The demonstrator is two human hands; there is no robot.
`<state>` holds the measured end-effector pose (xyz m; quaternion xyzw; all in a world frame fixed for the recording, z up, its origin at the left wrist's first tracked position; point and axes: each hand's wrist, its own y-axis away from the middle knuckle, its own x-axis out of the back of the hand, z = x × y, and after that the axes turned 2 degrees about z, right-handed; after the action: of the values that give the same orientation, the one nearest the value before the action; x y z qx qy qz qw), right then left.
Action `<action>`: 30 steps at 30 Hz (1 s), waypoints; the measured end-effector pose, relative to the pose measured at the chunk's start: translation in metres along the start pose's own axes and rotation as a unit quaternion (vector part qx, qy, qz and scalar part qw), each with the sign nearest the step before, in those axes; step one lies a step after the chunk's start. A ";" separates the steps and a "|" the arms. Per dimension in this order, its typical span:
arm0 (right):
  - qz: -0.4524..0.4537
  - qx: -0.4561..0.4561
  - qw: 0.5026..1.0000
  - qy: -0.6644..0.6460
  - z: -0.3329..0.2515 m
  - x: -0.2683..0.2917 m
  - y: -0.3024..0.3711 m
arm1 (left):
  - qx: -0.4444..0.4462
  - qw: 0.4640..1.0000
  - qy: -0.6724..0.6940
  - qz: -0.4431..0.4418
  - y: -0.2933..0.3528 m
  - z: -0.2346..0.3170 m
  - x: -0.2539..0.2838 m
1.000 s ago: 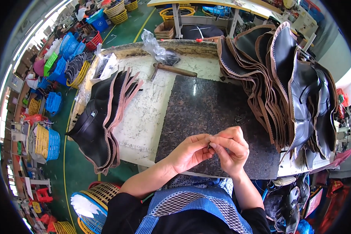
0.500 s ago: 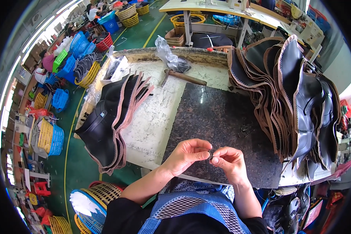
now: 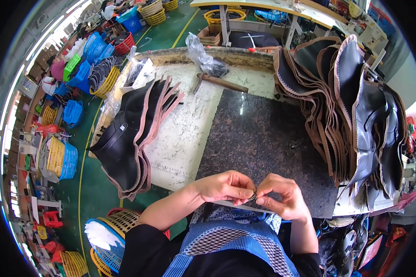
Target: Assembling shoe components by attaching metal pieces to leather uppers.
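Near the front edge of the dark board [image 3: 249, 134], my left hand [image 3: 229, 187] and my right hand [image 3: 284, 196] meet fingertip to fingertip. Between them they pinch a small dark, metallic-looking piece [image 3: 253, 195], too small and too covered by fingers to name. Both hands are closed, thumb against fingers. A few tiny dark bits [image 3: 295, 147] lie on the board above my right hand. Black leather shoe uppers with brown lining lie in a small stack [image 3: 120, 143] at the left and a larger stack [image 3: 370, 124] at the right.
Past the board, a wooden-handled hammer [image 3: 223, 83] rests on the white tabletop [image 3: 185, 129] beside a clear plastic bag [image 3: 205, 60]. A small white box [image 3: 138, 74] stands at the far left corner. Baskets [image 3: 108, 231] stand on the floor by my left elbow.
Both hands have come down closer to my body, still pinching the small piece, and my right hand has shifted slightly right. The stacks and hammer stay in place; the view has tilted slightly.
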<state>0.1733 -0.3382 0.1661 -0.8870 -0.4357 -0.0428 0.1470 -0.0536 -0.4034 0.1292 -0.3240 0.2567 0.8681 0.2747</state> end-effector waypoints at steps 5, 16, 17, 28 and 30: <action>0.062 -0.078 0.975 -0.201 0.020 -0.004 -0.003 | -0.052 0.989 0.135 -0.042 -0.015 -0.002 0.007; 0.184 -0.049 0.919 -0.344 0.018 -0.031 -0.008 | -0.209 0.966 0.127 0.086 -0.022 -0.017 0.009; 0.185 -0.058 0.922 -0.334 0.019 -0.032 -0.007 | -0.208 0.966 0.127 0.085 -0.021 -0.016 0.008; 0.268 -0.121 0.896 -0.333 0.029 -0.019 0.017 | -0.423 0.691 -0.570 0.134 -0.038 0.029 -0.018; 0.259 -0.125 0.872 -0.396 0.034 -0.011 0.026 | -0.409 0.631 -0.650 0.109 -0.045 0.035 -0.020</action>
<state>0.1852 -0.3514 0.1262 -0.9215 -0.2031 0.2979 -0.1441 -0.0265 -0.3557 0.1539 0.2758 -0.3359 0.8935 0.1129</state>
